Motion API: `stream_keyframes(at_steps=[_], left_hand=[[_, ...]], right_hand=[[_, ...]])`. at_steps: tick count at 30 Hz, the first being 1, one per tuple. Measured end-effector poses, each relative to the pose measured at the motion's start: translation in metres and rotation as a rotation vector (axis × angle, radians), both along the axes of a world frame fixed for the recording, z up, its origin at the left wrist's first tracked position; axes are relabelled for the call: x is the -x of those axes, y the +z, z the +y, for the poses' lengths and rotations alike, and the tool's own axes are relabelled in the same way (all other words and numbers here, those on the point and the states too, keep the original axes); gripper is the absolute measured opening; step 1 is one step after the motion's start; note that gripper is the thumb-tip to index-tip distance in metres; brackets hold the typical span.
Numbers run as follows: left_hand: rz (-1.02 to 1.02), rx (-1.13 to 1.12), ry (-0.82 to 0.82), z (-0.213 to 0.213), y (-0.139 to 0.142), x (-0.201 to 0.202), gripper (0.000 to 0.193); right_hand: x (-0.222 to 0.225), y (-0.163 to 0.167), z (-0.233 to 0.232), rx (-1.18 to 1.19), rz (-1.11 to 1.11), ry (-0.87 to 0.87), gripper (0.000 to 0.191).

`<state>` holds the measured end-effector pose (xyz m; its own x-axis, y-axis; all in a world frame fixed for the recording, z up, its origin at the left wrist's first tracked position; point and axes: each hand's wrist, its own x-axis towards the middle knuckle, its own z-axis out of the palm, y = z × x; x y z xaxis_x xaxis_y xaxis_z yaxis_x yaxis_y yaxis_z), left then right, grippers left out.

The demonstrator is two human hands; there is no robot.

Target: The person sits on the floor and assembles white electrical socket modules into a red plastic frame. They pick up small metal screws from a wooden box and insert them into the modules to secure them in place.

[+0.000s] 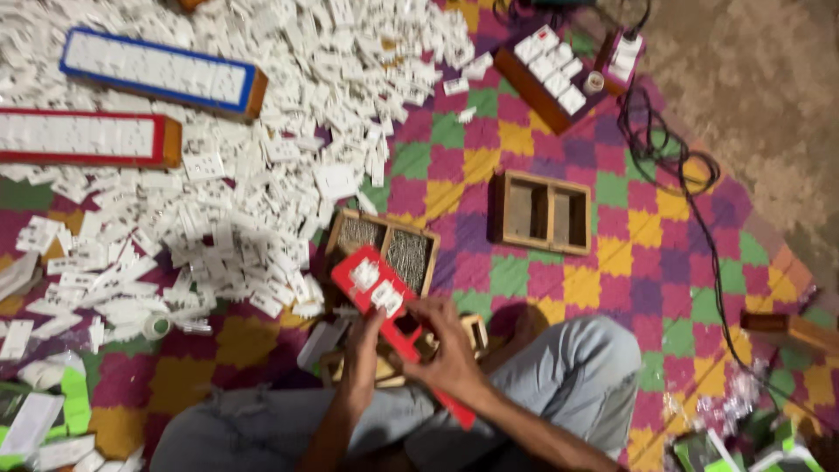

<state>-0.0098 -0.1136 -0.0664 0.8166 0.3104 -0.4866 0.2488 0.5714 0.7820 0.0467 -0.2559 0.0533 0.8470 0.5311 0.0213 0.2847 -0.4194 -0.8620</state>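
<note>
A chequered woven mat of pink, yellow, green and purple squares (612, 262) covers the floor; bare mottled brown concrete floor (769, 79) shows at the upper right, dimly lit.

The picture is dim with a warm tone, and the light seems soft and comes from above. Everything is slightly blurred, most of all the pile of white parts (227, 175). The corners are darker. A soft shadow lies near the knee (577, 367).
</note>
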Motion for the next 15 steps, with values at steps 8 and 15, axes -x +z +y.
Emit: stream_keyframes(at_steps=[8,15], left_hand=[[-0.227,-0.112,-0.142,0.01,0.019,0.004,0.044],[-0.232,-0.079,-0.132,0.005,0.052,-0.005,0.037]], right_hand=[[-0.013,0.007,-0.003,0.022,-0.351,-0.203,0.079],[-0.007,0.006,-0.008,-0.006,-0.35,-0.183,0.087]])
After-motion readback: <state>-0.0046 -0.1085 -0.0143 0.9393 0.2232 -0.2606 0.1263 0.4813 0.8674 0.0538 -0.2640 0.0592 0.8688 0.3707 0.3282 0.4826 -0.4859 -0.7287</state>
